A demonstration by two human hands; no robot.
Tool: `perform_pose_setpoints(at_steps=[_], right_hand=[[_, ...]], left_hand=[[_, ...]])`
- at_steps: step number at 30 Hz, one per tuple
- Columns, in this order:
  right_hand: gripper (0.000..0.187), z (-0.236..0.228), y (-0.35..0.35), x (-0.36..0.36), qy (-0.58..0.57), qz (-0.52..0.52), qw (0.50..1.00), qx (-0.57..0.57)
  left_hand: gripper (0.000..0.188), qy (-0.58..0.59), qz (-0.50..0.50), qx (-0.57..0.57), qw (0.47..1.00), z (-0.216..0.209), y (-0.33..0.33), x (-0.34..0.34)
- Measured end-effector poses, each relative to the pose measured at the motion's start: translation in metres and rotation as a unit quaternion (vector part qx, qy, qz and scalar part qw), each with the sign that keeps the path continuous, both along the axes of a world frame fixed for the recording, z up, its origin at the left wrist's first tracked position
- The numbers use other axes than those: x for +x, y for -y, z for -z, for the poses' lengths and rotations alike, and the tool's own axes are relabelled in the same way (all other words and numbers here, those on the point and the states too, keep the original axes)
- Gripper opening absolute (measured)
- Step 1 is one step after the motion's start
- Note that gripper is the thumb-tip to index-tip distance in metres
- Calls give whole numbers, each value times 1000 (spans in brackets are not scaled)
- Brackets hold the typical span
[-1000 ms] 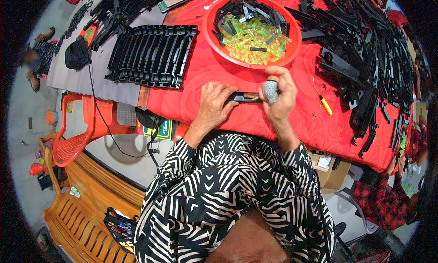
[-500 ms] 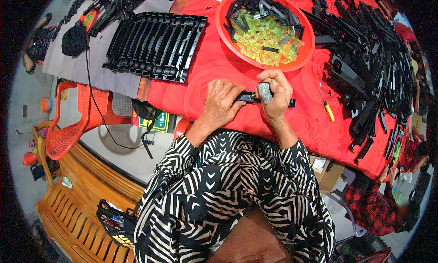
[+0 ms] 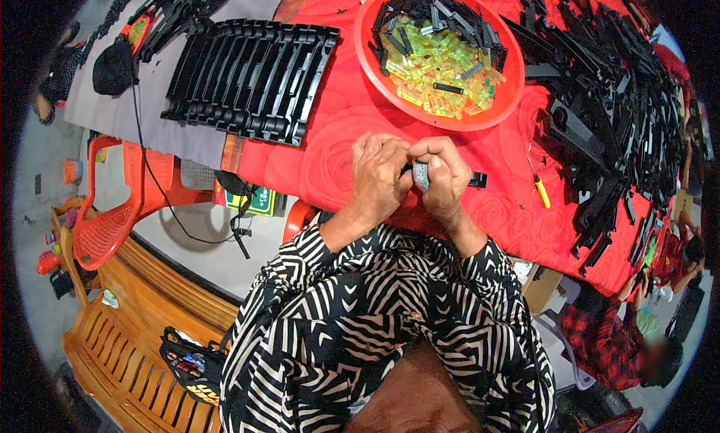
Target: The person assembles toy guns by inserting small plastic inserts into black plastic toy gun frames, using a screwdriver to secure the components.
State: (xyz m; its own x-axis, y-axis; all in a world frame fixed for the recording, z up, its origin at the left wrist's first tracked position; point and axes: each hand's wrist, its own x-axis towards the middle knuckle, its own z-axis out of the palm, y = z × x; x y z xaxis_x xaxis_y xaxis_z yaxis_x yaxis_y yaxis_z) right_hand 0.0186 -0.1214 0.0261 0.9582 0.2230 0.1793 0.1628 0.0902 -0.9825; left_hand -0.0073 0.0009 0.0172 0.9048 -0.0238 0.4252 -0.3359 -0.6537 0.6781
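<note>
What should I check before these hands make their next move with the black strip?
1. Left hand on the black strip: ok, it closes over the strip's left part.
2. Right hand grip: ok, its fingers wrap a small grey piece against the strip.
3. Alignment of grey piece and strip: cannot tell, fingers hide the joint.
4. Parts supply: ok, the red bowl just beyond the hands holds yellow-green clear pieces and black bits.
5. Strip supported: ok, its right end sticks out over the red tablecloth.
6. Loose tool nearby: ok, a yellow-handled tool lies apart to the right of the hands.
</note>
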Motion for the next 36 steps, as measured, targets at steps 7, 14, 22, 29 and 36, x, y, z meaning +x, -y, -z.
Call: perform_pose_setpoints(at_steps=[7, 14, 22, 29, 36], right_hand=[[29, -8, 2, 6, 33, 9, 999, -38], [25, -12, 3, 11, 60, -13, 997, -51], [26, -2, -5, 9, 43, -16, 998, 42], [25, -25, 51, 1, 64, 138, 981, 119], [18, -8, 82, -36, -33, 187, 963, 189]], left_hand=[[18, -95, 88, 2, 992, -1, -9, 14], [22, -102, 157, -33, 982, 0, -13, 25], [19, -58, 139, -32, 988, -6, -13, 23], [32, -90, 152, 100, 979, -18, -26, 5], [41, -2, 121, 191, 974, -10, -23, -9]])
